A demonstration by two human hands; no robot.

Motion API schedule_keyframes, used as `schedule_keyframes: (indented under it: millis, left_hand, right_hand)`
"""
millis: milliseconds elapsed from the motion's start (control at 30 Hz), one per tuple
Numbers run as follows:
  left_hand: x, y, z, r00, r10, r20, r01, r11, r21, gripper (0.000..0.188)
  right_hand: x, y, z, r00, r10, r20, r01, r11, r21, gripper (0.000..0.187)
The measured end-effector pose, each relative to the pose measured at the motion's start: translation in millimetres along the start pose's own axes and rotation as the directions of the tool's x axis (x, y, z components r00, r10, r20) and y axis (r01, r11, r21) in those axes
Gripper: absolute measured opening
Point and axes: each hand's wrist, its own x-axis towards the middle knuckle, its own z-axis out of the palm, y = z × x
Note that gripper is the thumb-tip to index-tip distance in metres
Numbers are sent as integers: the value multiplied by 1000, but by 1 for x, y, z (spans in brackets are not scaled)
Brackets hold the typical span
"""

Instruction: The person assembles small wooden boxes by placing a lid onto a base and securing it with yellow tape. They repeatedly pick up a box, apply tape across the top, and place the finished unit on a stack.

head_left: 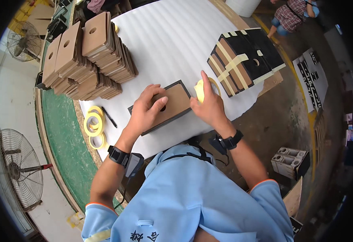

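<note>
In front of me a shallow black-edged box [179, 115] lies at a slant on the white-covered table, with a brown board [177, 99] set inside its rim. My left hand [147, 108] rests over the board's left part, thumb and fingers apart, partly hiding a round dark hole. At the box's right end, my right hand [212, 108] grips a roll of yellow masking tape [200, 90], index finger pointing up along it. Part of the roll is hidden behind that hand.
Stacked brown boards [95, 34] with holes stand at the far left. Nearer lie several yellow tape rolls [91, 126] and a black pen [109, 117]. Taped black boxes [249, 58] stand at the right table edge. Fans [15, 170] are on the left; another person [291, 16] is far right.
</note>
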Motion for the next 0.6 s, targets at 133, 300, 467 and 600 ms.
schedule_keyframes:
  millis: [133, 300, 467, 600]
  left_hand:
    - [14, 24, 22, 1000, 25, 19, -21, 982, -187, 37]
    - [14, 30, 48, 980, 183, 74, -174, 979, -108, 31]
    - [23, 26, 40, 994, 75, -83, -89, 981, -170, 14]
    - [51, -24, 6, 989, -5, -145, 8, 1000, 15, 18]
  right_hand:
    - [-11, -11, -9, 997, -71, 12, 69, 993, 96, 90]
    - [-22, -23, -5, 980, -194, 35, 176, 941, 289, 84]
    - [-41, -44, -15, 959, 66, 274, -198, 849, 490, 73]
    - [-63, -52, -3, 748, 256, 612, -620, 597, 509, 54]
